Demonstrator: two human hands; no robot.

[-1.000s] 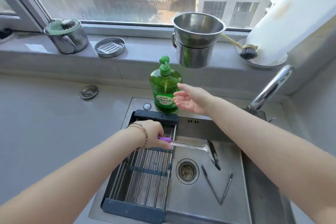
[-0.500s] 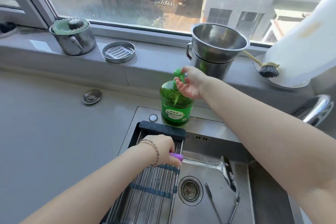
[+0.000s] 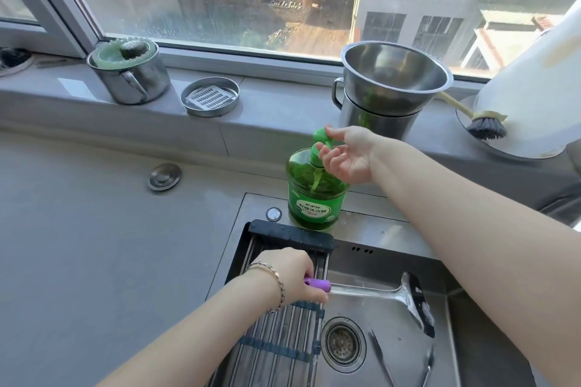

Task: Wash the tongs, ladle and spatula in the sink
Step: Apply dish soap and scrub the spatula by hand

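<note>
My left hand (image 3: 290, 273) grips the purple handle of a steel spatula (image 3: 377, 291), held level over the sink (image 3: 390, 256) with its dark blade pointing right. My right hand (image 3: 345, 152) is on the pump head of a green dish soap bottle (image 3: 314, 198) behind the sink, thumb on top of the pump, fingers curled under the spout. Metal tongs (image 3: 405, 358) lie on the sink floor, right of the drain (image 3: 342, 341), partly cut off by the frame. No ladle is in view.
A dark roll-up drying rack (image 3: 283, 324) covers the sink's left part. On the windowsill stand a steel pot (image 3: 132, 75) with a green lid, a soap dish (image 3: 210, 97), stacked steel bowls (image 3: 390, 88), a dish brush (image 3: 481, 122) and a white board (image 3: 534, 97). Grey countertop (image 3: 94, 229) extends left.
My right hand moved from open air beside the soap bottle onto its pump head. The view shifted up and closer. My left hand kept holding the spatula over the sink.
</note>
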